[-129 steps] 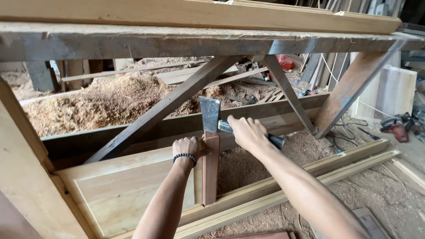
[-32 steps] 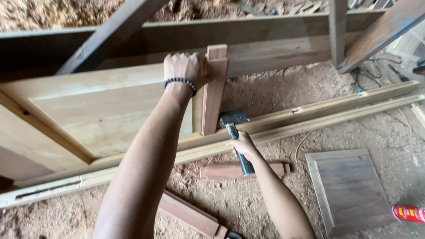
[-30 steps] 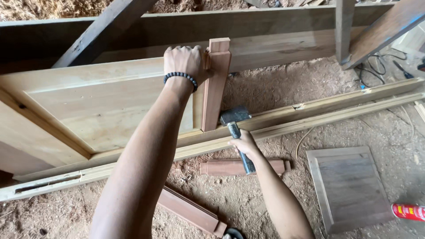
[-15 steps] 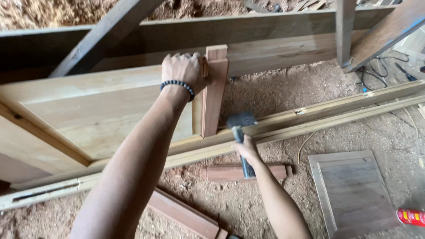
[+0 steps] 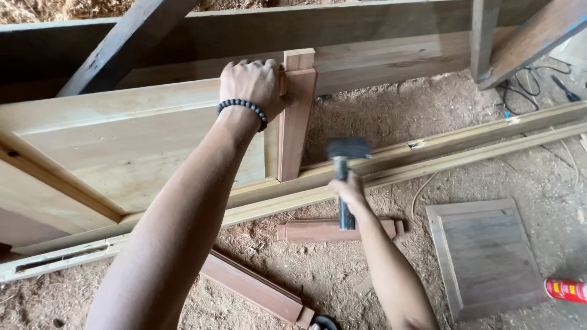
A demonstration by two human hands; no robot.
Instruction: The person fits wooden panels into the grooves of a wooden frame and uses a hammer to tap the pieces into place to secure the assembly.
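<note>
My left hand (image 5: pixel 254 82), with a dark bead bracelet on the wrist, grips the top of an upright reddish wooden stile (image 5: pixel 296 116) where it meets a pale wooden panel (image 5: pixel 131 143). My right hand (image 5: pixel 348 190) holds a hammer (image 5: pixel 346 160) by its dark handle, the metal head blurred and just right of the stile's foot. The stile stands on a long moulded rail (image 5: pixel 452 143) that runs across the sawdust floor.
On the sawdust lie a short reddish piece (image 5: pixel 318 231), a longer reddish piece (image 5: pixel 257 287), a grey wooden panel (image 5: pixel 486 256) at right and a red can (image 5: pixel 565 290) at the right edge. Dark beams (image 5: pixel 128 46) cross above; cables (image 5: pixel 538 85) lie at upper right.
Since 4.3 s ago the hammer has come down from the stile's top to the rail. In the last second it shifted slightly right and lower; my left hand stayed on the stile.
</note>
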